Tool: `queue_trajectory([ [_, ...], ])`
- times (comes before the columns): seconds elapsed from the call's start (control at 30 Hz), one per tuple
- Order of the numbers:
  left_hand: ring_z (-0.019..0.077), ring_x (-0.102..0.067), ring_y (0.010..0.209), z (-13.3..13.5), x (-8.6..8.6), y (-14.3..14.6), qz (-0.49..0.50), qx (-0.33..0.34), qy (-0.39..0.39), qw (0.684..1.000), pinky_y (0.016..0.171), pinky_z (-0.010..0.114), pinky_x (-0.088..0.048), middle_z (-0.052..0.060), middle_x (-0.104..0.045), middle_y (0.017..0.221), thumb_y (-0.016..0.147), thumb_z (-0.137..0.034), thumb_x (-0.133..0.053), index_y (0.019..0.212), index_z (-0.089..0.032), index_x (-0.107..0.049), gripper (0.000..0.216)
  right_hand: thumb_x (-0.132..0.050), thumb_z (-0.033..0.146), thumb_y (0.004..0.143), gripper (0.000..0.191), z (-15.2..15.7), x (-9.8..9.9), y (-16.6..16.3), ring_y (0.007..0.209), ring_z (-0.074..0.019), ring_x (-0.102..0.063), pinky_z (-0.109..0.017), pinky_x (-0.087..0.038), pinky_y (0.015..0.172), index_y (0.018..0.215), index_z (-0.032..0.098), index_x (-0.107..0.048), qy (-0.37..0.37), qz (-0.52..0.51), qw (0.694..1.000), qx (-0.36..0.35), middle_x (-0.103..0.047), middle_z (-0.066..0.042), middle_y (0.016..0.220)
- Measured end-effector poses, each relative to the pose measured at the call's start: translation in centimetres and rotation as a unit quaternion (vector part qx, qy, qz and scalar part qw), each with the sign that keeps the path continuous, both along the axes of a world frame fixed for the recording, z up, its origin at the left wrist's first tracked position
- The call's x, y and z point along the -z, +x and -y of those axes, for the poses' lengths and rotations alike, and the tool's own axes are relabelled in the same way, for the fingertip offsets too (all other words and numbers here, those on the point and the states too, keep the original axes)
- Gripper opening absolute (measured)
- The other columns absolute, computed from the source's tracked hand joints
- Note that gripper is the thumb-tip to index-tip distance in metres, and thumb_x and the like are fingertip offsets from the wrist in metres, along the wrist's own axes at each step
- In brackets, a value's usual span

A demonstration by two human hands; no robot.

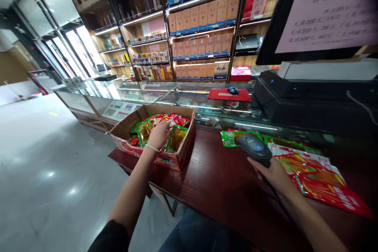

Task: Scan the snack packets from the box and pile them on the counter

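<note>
Packets (178,138) in a box (188,141) at left on the counter (212,177), loose packets (323,187) at right, a display case (138,91) behind them

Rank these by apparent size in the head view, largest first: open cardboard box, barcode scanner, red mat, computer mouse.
1. Open cardboard box
2. Barcode scanner and red mat: too close to rank, with the barcode scanner nearer the camera
3. Computer mouse, clearly smallest
</note>
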State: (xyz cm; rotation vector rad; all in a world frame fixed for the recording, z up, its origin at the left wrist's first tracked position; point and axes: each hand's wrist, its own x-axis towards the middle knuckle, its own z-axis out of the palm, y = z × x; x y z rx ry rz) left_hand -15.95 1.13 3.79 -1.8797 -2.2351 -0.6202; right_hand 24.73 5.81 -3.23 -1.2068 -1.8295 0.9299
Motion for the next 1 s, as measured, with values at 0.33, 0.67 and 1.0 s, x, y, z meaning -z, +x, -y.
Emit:
queue_trajectory([
  [0.33,0.0271,-0.068,0.102,0.2,-1.9,4.0,-0.007,0.054,0.084,0.995,0.09,0.038,-0.052,0.011,-0.073,0.113,0.094,-0.027,-0.05,0.12,-0.019,-0.067,0.032,-0.066,0.058,0.079,0.04,-1.2,1.2,1.2,0.038,-0.0155,-0.05,-0.028,-0.04,0.045,0.066,0.023,-0.051,0.005,-0.012,0.999,0.044,-0.053,0.003,0.041],
  [0.67,0.0216,-0.067,0.101,-4.5,0.3,18.3,0.09,0.245,0.121,0.958,0.091,0.032,-0.05,0.006,-0.074,0.108,0.097,-0.029,-0.047,0.112,-0.023,-0.068,0.027,-0.069,0.057,0.079,0.038,-2.5,1.2,3.8,0.035,-0.0134,-0.046,-0.027,-0.035,0.04,0.077,0.022,-0.053,-0.009,-0.1,0.99,0.102,-0.051,0.006,0.045],
  [1.0,0.0255,-0.057,0.118,-13.5,11.9,25.0,0.149,0.295,0.019,0.944,0.103,0.039,-0.043,0.012,-0.065,0.123,0.093,-0.016,-0.047,0.117,-0.021,-0.065,0.031,-0.067,0.059,0.078,0.038,-3.5,1.0,5.8,0.035,-0.0153,-0.047,-0.029,-0.038,0.041,0.071,0.025,-0.051,-0.009,-0.115,0.978,0.176,-0.051,0.004,0.042],
])
